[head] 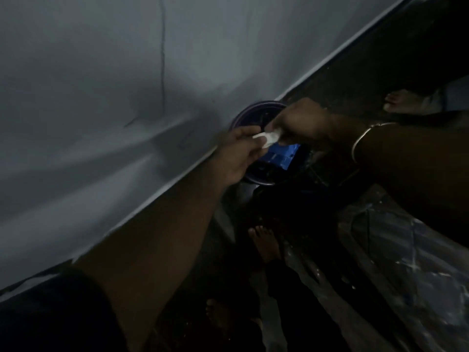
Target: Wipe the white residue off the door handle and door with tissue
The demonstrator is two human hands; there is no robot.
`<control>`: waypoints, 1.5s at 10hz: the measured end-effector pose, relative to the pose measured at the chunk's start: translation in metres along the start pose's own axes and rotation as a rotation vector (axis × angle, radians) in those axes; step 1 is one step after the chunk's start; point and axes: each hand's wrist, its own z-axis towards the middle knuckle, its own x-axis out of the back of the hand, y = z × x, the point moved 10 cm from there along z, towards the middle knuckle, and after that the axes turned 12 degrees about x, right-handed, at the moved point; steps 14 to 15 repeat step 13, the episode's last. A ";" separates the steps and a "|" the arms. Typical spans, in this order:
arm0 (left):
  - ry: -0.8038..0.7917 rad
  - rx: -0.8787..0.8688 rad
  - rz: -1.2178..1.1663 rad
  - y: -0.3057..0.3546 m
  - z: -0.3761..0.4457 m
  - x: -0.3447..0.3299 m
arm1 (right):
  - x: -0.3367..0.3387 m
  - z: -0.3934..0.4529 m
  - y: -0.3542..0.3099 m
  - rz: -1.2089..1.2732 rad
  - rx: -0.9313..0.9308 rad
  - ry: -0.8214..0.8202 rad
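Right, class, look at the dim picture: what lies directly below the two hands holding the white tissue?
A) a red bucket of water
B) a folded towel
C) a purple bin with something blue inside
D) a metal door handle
C: the left hand and right hand both pinch the white tissue over a round purple bin with a blue item in it; no door handle shows.
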 end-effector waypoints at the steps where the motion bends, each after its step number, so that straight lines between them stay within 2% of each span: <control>1: 0.038 -0.064 0.050 -0.002 0.024 0.005 | -0.003 0.017 0.014 0.042 0.004 0.004; 3: 0.224 -0.093 0.115 -0.005 0.061 0.017 | -0.007 0.046 0.012 -0.451 0.163 -0.102; 4: 0.218 -0.091 0.156 -0.011 0.086 0.020 | -0.018 0.068 0.021 -0.649 0.235 -0.137; 5: 0.210 -0.120 0.303 -0.014 0.108 0.026 | -0.024 0.099 0.034 -0.660 0.277 -0.151; 6: 0.212 -0.145 0.422 -0.021 0.133 0.038 | -0.039 0.122 0.056 -0.641 0.257 -0.248; 7: 0.228 -0.150 0.544 -0.034 0.159 0.047 | -0.112 0.061 0.195 -0.533 -0.076 -0.344; 8: 0.180 -0.195 0.745 -0.039 0.176 0.036 | -0.238 -0.059 0.312 -0.771 0.044 -0.580; 9: 0.149 -0.201 0.857 -0.047 0.194 0.029 | -0.249 -0.043 0.294 -0.809 0.293 -0.461; 10: 0.169 -0.153 0.828 -0.056 0.198 0.026 | -0.237 -0.038 0.292 -0.869 0.383 -0.370; 11: 0.182 -0.149 0.808 -0.061 0.185 0.026 | -0.243 -0.041 0.294 -0.785 0.325 -0.393; 12: 0.168 -0.168 0.804 -0.057 0.153 0.025 | -0.213 -0.035 0.281 -0.671 0.229 -0.294; 13: 0.229 -0.142 0.877 -0.054 0.129 0.029 | -0.191 -0.034 0.277 -0.690 0.189 -0.295; 15: 0.229 -0.142 0.877 -0.054 0.129 0.029 | -0.191 -0.034 0.277 -0.690 0.189 -0.295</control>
